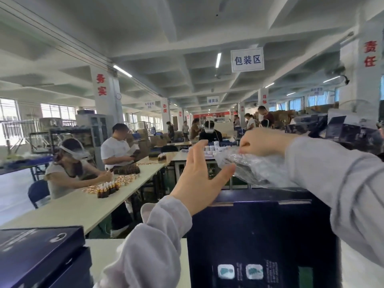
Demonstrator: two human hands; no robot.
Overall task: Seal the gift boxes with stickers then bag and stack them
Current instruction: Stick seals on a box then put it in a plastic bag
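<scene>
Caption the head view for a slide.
Right hand pinches a crinkled clear plastic bag above an upright dark navy cardboard gift box; open left hand beside the bag.

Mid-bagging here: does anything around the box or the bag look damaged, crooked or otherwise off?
Nothing stands out. The right hand pinches the clear bag, crumpled but with no tear visible, above the upright dark blue box. The left hand is open beside the bag. The boxes at lower left lie stacked.
</scene>
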